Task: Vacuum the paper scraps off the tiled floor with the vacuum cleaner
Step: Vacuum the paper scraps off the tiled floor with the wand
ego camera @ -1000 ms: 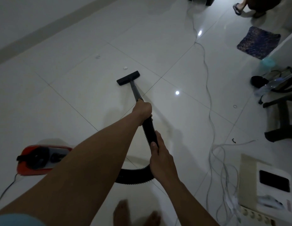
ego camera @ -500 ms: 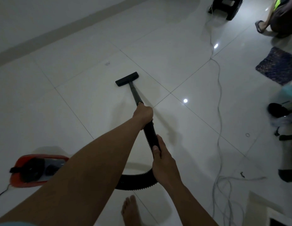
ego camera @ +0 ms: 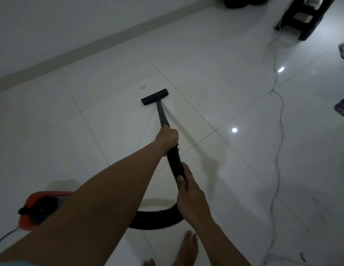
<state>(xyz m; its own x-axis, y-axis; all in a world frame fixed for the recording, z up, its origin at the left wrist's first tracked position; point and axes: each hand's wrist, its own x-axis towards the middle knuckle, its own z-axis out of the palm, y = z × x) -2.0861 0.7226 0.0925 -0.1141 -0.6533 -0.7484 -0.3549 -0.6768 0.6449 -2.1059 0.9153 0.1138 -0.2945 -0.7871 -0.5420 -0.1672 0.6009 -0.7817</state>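
The vacuum cleaner's black floor nozzle [ego camera: 154, 96] is laid flat on the tiled floor [ego camera: 215, 60], near its middle, with the rigid wand [ego camera: 162, 114] sloping back toward the person. The near end of the wand, where the ribbed hose [ego camera: 174, 162] begins, is gripped by the left hand [ego camera: 167, 137], whose fingers are wrapped fully round it. The nozzle is thus held well ahead of that grip. Just behind, the hose is clasped by the right hand [ego camera: 188, 194], with the thumb laid along the ribs and the fingers curled beneath. From there the hose is bent in a loop toward the near left corner, where the red vacuum body [ego camera: 38, 206] is stood, partly hidden by the left forearm. A small faint scrap [ego camera: 142, 86] is seen just beyond the nozzle's far edge, apart from it; whether it is paper cannot be told. A white cable [ego camera: 279, 112] is trailed down the right side of the floor from a black stand [ego camera: 301, 18] at the far right corner. Bare feet [ego camera: 188, 246] are seen at the near edge.
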